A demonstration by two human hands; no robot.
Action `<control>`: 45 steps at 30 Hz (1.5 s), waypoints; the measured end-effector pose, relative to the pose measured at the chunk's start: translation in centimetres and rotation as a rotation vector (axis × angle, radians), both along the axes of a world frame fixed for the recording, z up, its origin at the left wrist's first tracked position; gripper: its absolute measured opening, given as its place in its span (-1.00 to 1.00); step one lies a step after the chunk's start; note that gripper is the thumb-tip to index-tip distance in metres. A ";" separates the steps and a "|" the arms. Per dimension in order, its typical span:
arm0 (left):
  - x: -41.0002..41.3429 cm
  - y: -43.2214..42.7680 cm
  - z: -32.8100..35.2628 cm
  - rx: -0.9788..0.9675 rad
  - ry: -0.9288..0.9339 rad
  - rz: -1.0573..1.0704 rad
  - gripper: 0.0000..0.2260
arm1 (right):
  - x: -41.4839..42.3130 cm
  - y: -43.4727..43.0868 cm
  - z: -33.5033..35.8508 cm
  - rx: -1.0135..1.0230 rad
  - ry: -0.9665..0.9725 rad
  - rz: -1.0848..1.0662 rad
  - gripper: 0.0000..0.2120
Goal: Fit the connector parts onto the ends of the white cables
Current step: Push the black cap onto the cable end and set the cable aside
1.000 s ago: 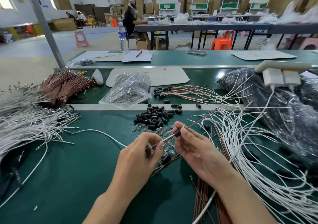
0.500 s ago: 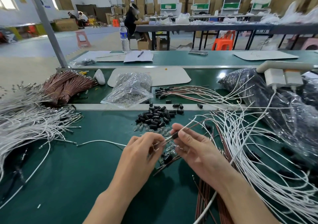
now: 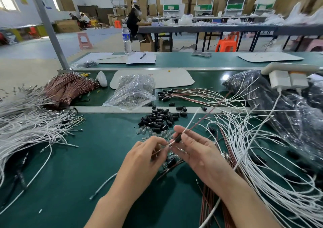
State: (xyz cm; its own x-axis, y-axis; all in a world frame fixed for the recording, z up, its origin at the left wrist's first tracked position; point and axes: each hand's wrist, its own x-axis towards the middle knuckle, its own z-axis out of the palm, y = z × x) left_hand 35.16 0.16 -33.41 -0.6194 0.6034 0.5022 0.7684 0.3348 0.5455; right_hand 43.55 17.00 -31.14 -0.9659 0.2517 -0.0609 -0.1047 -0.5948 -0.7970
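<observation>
White cable (image 3: 189, 122), a black connector part (image 3: 178, 138) on it, hung over mid-bench as I watched, right hand (image 3: 197, 154) pinching the part, left hand (image 3: 145, 159) pinching the wire tip, green mat (image 3: 78, 166) showing at left, loose cables (image 3: 253, 149) crowding the right edge.

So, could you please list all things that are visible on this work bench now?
Small black cylindrical connector parts: a pile, black, green mat centre.
Loose white cables: many, white, left and right sides.
Copper-brown wire bundles: several, brown, far left.
Clear plastic bag: one, transparent, behind the pile.
Clear plastic water bottle: one, transparent, far bench.
Left hand: one, pinching thin wire ends.
Right hand: one, gripping a black connector part on wires.
</observation>
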 end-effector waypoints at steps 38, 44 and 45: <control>-0.1 0.5 -0.6 0.120 -0.218 -0.042 -0.93 | -0.1 -0.8 0.1 -0.120 0.002 -0.146 -0.75; 0.1 0.6 -0.1 0.179 -0.308 -0.072 -0.90 | -0.2 -0.8 -0.2 -0.097 -0.007 -0.142 -0.76; 0.2 0.6 0.0 0.180 -0.313 -0.075 -0.91 | -0.2 -0.8 -0.2 -0.069 -0.012 -0.141 -0.75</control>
